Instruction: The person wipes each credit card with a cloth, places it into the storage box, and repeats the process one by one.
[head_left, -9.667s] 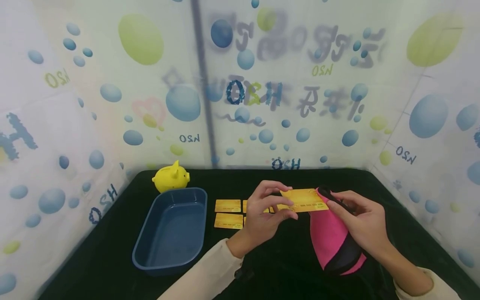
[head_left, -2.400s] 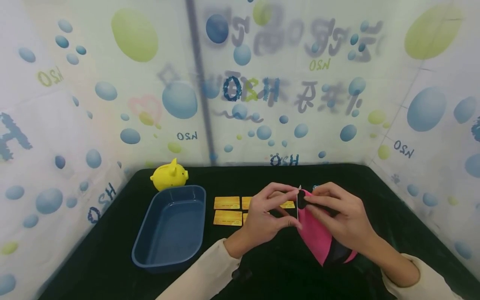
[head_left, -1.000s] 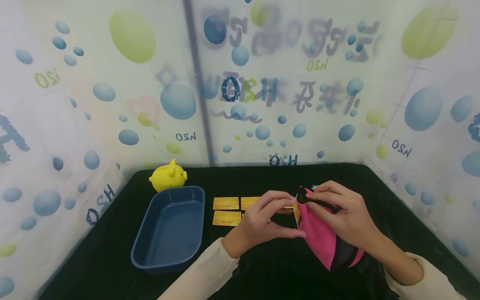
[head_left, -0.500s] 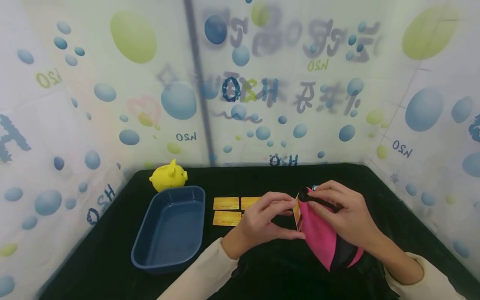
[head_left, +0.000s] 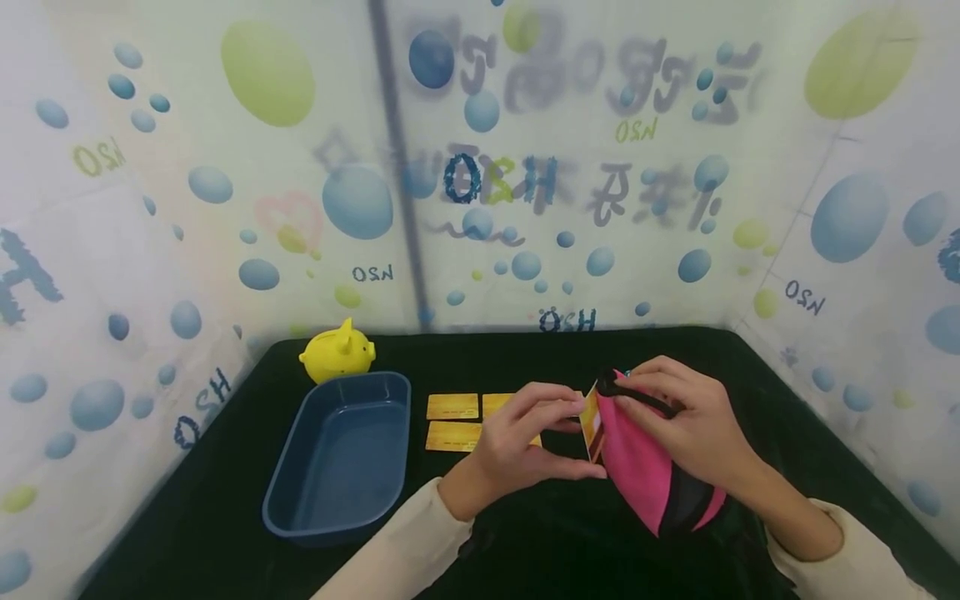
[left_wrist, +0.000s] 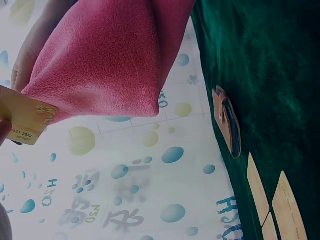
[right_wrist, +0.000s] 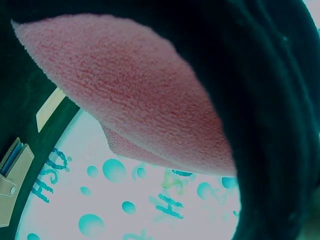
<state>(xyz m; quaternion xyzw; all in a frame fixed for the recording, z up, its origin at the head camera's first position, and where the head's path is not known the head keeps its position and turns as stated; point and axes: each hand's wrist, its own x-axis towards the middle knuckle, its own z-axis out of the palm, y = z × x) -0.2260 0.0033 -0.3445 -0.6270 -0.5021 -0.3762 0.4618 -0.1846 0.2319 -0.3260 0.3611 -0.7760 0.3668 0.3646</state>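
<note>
The gold bank card (head_left: pixel 591 427) was held up to the right of the blue tray (head_left: pixel 337 475), its edge seemingly touching the pink fleece cloth (head_left: pixel 637 467). The left hand (head_left: pixel 517 442) pinched the card between thumb and fingers; the right hand (head_left: pixel 697 421) gripped the cloth by its black trim, farther right of the tray. Working the two together well seemed to call for a light edge hold — leaving the card's face bare — and even pressure, so that the thin card neither bent nor slipped. How much cloth covered its far face could not be told.

Nearly ten seconds earlier the card's numbered face was in full view; now it stood steep, turned almost edge-on. The flat cards (head_left: pixel 452 407) right of the tray kept their rows.
</note>
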